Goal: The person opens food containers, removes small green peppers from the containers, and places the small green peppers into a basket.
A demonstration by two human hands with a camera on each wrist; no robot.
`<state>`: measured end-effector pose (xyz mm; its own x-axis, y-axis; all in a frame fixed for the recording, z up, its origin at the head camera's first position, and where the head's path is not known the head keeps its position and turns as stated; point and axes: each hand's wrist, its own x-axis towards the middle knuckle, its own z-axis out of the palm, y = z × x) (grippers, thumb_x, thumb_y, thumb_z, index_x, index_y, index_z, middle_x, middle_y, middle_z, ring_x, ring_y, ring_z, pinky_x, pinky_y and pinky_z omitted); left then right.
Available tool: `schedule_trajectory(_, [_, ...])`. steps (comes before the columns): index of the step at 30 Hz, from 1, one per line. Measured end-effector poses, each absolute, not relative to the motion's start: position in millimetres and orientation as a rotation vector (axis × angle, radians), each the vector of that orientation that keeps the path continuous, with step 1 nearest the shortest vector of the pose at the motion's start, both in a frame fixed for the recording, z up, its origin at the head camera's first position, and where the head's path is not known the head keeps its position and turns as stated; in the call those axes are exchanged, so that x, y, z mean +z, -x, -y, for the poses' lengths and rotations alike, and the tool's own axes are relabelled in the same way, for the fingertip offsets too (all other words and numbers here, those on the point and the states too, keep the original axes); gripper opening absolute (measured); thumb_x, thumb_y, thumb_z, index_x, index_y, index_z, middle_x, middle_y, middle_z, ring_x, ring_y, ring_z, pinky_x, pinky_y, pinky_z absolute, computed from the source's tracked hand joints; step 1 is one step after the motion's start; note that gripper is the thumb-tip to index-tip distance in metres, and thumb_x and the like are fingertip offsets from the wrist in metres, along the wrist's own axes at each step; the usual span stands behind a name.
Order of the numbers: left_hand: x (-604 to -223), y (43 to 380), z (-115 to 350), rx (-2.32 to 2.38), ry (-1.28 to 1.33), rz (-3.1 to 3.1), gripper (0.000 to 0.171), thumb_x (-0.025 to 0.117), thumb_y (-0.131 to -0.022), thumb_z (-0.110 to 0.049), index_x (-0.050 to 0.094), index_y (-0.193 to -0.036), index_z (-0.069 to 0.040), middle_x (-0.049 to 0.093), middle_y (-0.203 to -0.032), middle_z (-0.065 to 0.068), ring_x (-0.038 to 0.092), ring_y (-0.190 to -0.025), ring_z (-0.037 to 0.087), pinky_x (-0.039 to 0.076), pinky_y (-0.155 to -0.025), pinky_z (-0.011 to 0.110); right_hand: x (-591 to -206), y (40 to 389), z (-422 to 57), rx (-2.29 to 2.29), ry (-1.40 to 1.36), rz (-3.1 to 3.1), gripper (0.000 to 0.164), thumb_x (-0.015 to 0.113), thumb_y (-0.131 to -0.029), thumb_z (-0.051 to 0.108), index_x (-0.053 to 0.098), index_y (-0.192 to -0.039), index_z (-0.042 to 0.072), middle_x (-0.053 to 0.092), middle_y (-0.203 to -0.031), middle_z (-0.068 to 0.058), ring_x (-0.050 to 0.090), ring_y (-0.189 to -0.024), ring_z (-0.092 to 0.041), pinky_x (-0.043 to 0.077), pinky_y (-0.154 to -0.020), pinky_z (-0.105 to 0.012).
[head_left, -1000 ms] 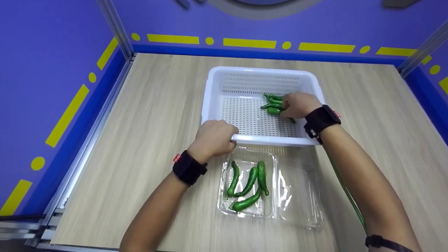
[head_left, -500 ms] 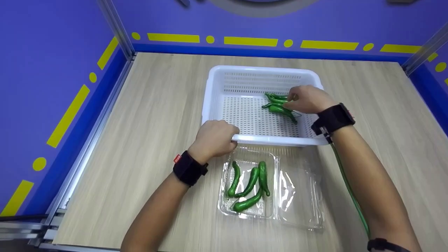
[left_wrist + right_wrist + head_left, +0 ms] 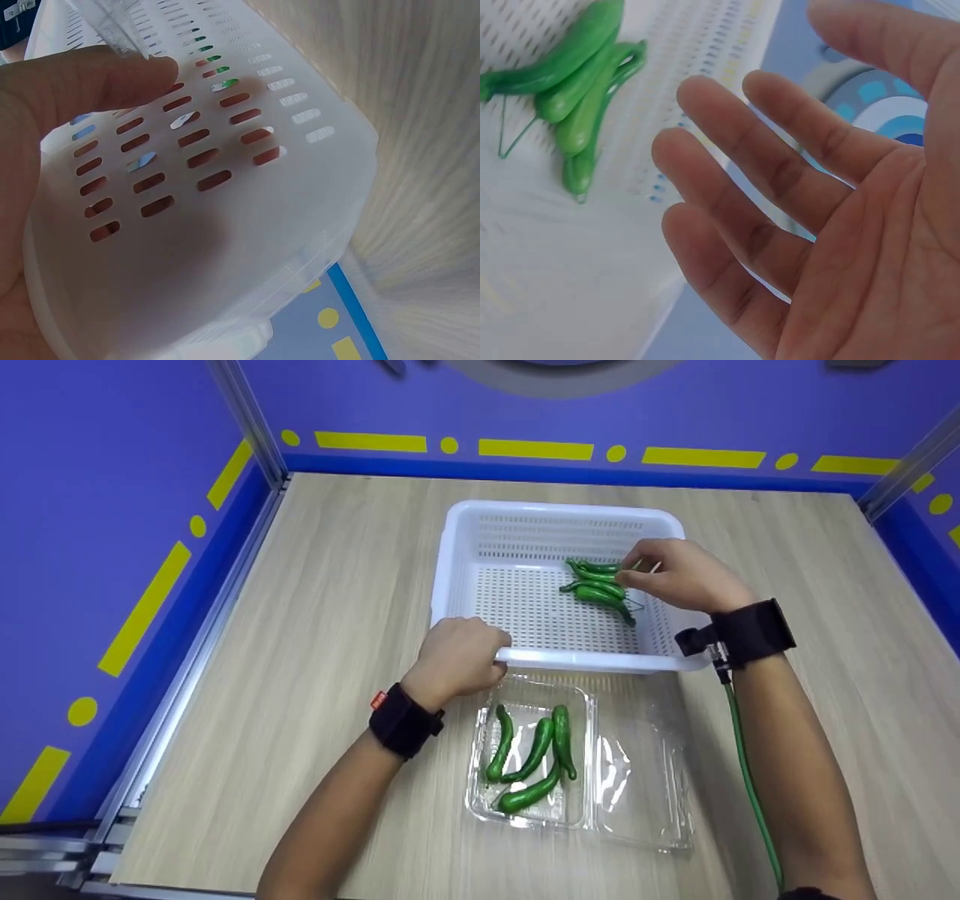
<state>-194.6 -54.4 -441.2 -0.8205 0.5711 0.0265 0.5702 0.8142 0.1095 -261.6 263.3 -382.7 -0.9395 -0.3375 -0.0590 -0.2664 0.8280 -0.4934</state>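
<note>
My left hand [image 3: 461, 656] grips the near-left rim of a white perforated plastic basket [image 3: 592, 661]. In the left wrist view the thumb [image 3: 97, 79] lies against the slotted outer wall. Over the basket's right side is my right hand [image 3: 682, 574], its fingers loosely bent and nothing held. The right wrist view shows that palm bare and the fingers [image 3: 727, 180] spread apart. Several green chili peppers [image 3: 601, 597] lie bunched on the basket floor, just left of the right fingertips. Thin string loops from some of them. More green chili peppers [image 3: 538, 750] lie in a clear plastic clamshell box [image 3: 474, 802].
The box's clear lid [image 3: 645, 787] is folded out flat to the right on the wooden table [image 3: 337, 585]. Blue panels [image 3: 375, 405] stand at the back and sides. A green cable [image 3: 750, 780] runs along the right forearm.
My right hand has let go of the peppers in the basket and drawn up and to the right, its fingers loosening. The left hand stays on the rim.
</note>
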Motion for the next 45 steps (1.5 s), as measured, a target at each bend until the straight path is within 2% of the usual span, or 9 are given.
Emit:
schedule_trajectory(9, [-442.3,193.9,54.4,0.187,-0.938,-2.989,0.011,0.068,-0.085,-0.025,0.065,-0.075,-0.019,0.063,-0.068,-0.004,0.062,-0.065,0.019,0.052,-0.059,0.042,-372.1,243.4,-250.7,-0.845,0.504,-2.872,0.037,0.066,-0.096,0.046,0.070,-0.111,0.013,0.072,-0.103,-0.007,0.066,-0.092,-0.024,0.048,-0.080,-0.040])
schedule_trajectory(14, [-441.2,193.6,54.6,0.182,-0.945,-2.998,0.012,0.068,-0.084,-0.024,0.063,-0.074,-0.019,0.062,-0.068,-0.004,0.062,-0.065,0.019,0.052,-0.059,0.042,-364.4,227.8,-245.7,-0.886,0.525,-2.880,0.035,0.066,-0.096,0.047,0.070,-0.110,0.015,0.072,-0.103,-0.005,0.066,-0.092,-0.021,0.049,-0.078,-0.036])
schedule_trajectory(21, [-440.1,193.3,53.5,0.176,-0.947,-2.989,0.015,0.067,-0.084,-0.023,0.059,-0.072,-0.019,0.060,-0.067,-0.003,0.061,-0.066,0.019,0.052,-0.059,0.042,-361.4,205.4,-238.3,-0.890,0.703,-2.850,0.028,0.066,-0.096,0.044,0.070,-0.108,0.019,0.072,-0.095,0.002,0.066,-0.086,-0.013,0.051,-0.075,-0.029])
schedule_trajectory(32, [-443.3,193.7,55.6,0.185,-0.962,-3.001,0.025,0.066,-0.084,-0.022,0.049,-0.067,-0.021,0.047,-0.063,-0.006,0.052,-0.061,0.015,0.046,-0.053,0.038,-366.8,176.6,-223.6,-0.826,0.976,-2.722,0.027,0.067,-0.097,0.041,0.068,-0.116,0.021,0.072,-0.098,0.010,0.067,-0.090,-0.006,0.054,-0.081,-0.033])
schedule_trajectory(45, [-443.4,193.6,55.7,0.180,-0.966,-3.012,0.020,0.067,-0.084,-0.022,0.054,-0.069,-0.020,0.048,-0.062,-0.006,0.051,-0.060,0.015,0.047,-0.054,0.040,-368.0,158.3,-208.0,-0.722,1.051,-2.621,0.031,0.068,-0.095,0.044,0.069,-0.117,0.021,0.072,-0.103,0.011,0.067,-0.094,-0.006,0.054,-0.083,-0.034])
